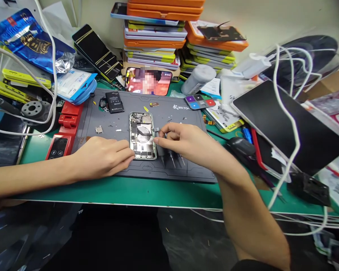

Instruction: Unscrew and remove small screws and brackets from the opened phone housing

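Note:
An opened phone [144,145], its circuit boards and a round coil showing, lies on a grey work mat [101,120]. My left hand [110,156] has its fingers pressed together at the phone's lower left edge, holding it there. At the right edge of the phone is my right hand [177,135], thumb and forefinger curled in towards each other; what they grip, if anything, is too small to make out. Several screwdrivers [171,157] lie partly under that hand, tips towards me. A black phone battery [115,102] rests on the mat's upper left.
A lit phone [148,81] leans at the mat's back edge, before stacked orange boxes [165,11]. Small parts [98,129] dot the mat. Left stands a red device [59,145]. On the right, white cables [288,113] cross a dark tablet-like panel [293,124]; a grey bottle [197,79] leans behind.

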### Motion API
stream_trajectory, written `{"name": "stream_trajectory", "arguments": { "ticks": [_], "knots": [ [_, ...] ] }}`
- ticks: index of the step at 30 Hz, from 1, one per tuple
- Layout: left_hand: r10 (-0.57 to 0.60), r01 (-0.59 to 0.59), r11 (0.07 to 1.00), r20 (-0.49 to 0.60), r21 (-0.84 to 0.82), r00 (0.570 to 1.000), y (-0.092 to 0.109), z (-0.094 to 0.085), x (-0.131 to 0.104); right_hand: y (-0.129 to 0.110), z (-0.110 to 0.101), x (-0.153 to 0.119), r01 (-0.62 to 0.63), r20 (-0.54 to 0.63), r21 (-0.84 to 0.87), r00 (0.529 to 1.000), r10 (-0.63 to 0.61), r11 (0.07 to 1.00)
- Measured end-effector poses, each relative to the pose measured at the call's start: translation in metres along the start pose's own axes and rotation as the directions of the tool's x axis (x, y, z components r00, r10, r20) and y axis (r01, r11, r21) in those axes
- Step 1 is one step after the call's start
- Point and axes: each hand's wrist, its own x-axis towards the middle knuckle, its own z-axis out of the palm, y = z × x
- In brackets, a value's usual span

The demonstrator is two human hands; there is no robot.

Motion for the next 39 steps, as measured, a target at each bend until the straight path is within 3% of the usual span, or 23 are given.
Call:
{"name": "stream_trajectory", "arguments": {
  "ticks": [4, 10, 14, 20, 24, 32, 39],
  "knots": [
    [0.006, -0.006, 1.0, 0.0, -0.005, 1.0, -0.001, 0.0, 0.0, 0.004, -0.002, -0.003, 0.174, -0.121, 0.188, 0.981, -0.153, 0.967],
    [0.005, -0.004, 1.0, 0.024, -0.025, 1.0, -0.002, 0.0, 0.0, 0.001, 0.002, -0.006, 0.371, -0.33, 0.411, 0.912, -0.243, 0.833],
    [-0.019, 0.02, 0.999, 0.022, -0.044, 1.0, -0.003, -0.001, 0.002, -0.003, 0.014, -0.01, 0.472, -0.415, 0.345, 0.852, -0.32, 0.811],
    [-0.035, 0.037, 0.998, 0.041, -0.043, 0.999, -0.002, -0.001, 0.003, -0.004, 0.029, -0.016, 0.549, -0.397, 0.176, 0.799, -0.452, 0.817],
    [-0.041, 0.043, 0.999, 0.055, -0.031, 0.998, -0.002, -0.001, 0.002, -0.003, 0.033, -0.017, 0.544, -0.351, 0.082, 0.8, -0.486, 0.835],
    [-0.035, 0.037, 0.999, 0.045, -0.034, 0.998, -0.001, 0.0, 0.002, -0.004, 0.039, -0.015, 0.582, -0.369, -0.013, 0.753, -0.545, 0.813],
    [-0.038, 0.04, 0.999, 0.065, -0.033, 0.997, -0.001, -0.001, 0.002, -0.005, 0.039, -0.015, 0.563, -0.363, -0.037, 0.762, -0.536, 0.825]
  ]
}}
